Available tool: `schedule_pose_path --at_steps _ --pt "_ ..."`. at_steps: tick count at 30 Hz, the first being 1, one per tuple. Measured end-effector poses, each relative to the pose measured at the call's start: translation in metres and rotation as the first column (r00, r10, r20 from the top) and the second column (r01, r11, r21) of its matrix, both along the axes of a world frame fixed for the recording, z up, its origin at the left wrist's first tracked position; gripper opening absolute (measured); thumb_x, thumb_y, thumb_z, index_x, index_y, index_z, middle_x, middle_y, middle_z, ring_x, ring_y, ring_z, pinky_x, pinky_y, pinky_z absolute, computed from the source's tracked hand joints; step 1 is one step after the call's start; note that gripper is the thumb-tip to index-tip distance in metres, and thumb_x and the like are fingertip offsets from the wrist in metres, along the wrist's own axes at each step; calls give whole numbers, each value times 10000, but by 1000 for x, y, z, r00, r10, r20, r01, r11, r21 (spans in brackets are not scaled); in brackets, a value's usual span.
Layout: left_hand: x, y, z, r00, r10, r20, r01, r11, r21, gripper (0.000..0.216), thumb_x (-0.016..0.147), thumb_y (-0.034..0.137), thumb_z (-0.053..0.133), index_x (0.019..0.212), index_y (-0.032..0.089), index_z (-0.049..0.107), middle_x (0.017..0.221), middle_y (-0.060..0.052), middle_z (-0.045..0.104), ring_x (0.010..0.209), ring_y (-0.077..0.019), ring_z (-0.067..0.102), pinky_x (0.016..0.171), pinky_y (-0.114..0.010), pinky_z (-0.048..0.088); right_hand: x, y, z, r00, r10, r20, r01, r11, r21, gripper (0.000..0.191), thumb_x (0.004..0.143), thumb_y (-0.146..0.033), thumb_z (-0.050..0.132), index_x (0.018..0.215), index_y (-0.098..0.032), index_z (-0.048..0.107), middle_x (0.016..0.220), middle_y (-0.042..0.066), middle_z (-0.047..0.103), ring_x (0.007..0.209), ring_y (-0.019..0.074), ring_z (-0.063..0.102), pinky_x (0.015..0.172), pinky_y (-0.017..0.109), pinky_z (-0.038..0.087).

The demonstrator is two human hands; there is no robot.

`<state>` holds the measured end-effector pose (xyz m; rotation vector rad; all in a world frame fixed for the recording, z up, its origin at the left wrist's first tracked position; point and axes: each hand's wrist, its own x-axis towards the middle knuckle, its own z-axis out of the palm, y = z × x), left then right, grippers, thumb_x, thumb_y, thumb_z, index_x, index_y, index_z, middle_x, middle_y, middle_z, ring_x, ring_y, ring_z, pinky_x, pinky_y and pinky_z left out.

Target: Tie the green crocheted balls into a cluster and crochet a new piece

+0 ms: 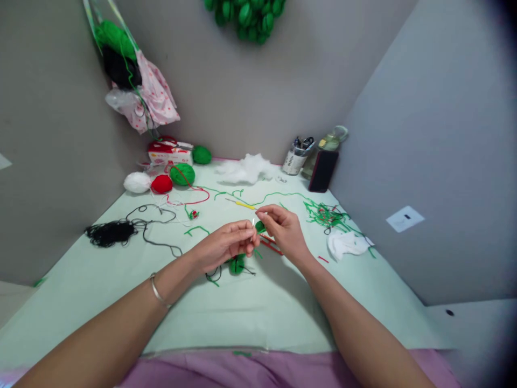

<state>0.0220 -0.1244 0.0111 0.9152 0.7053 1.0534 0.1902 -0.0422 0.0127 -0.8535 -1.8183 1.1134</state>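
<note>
Over the middle of the pale green table (226, 312) my two hands meet. My left hand (226, 245) is closed in a pinch on a thin white needle-like stick (253, 223) that points up. My right hand (285, 229) is closed too, its fingertips pinching a small green crocheted piece (260, 227) right beside the stick. Below my hands lies another small green crocheted ball (236, 265) with a dark thread. A red strip (271, 246) lies under my right hand.
Black yarn (111, 233) trails at the left. White (137, 182), red (162, 184) and green yarn balls (182, 174) sit at the back left by a box (169, 154). A yellow-handled crochet hook (244, 205), white stuffing (246, 168), a tool cup (297, 156), a phone (323, 171) and green yarn scraps (327, 215) lie behind.
</note>
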Motion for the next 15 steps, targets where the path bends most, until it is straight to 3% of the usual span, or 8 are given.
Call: schedule_pose_path --at_steps 3,5,7,11,15 --pt "-5 2 6 999 35 -24 -35 999 -13 224 914 356 633 803 169 576 774 -6 576 631 -95 517 633 -212 429 3 -1 2 992 9 127 -42 964 262 260 953 -326 555 1145 -213 687 669 -23 571 582 123 491 589 248 422" --pt "-9 4 12 996 51 -77 -52 999 -9 251 919 360 617 766 170 562 691 11 533 580 -92 463 586 -205 392 4 -4 3 977 28 213 -129 868 479 286 995 -252 477 1206 -226 670 843 34 674 714 142 573 692 262 457" --pt "-15 5 18 988 27 -151 -28 1000 -3 267 911 362 623 737 169 560 628 21 498 547 -93 416 558 -204 363 2 -7 3 963 2 270 -182 744 643 306 1020 -201 410 1181 -200 669 831 48 677 730 147 577 704 262 454" --pt "-26 4 25 976 -2 -219 2 1000 -3 280 882 382 651 715 171 572 590 28 463 525 -96 358 526 -211 320 -3 -13 7 925 -164 343 -214 519 828 303 1009 -119 373 1100 -170 657 708 15 610 653 144 518 658 259 410" --pt "-29 1 23 976 -14 -215 9 1000 -28 303 864 407 673 704 172 568 578 31 444 522 -97 336 518 -213 309 -6 -14 17 874 -244 419 -330 336 882 300 1007 -93 356 943 -171 639 669 2 549 624 151 468 632 280 368"
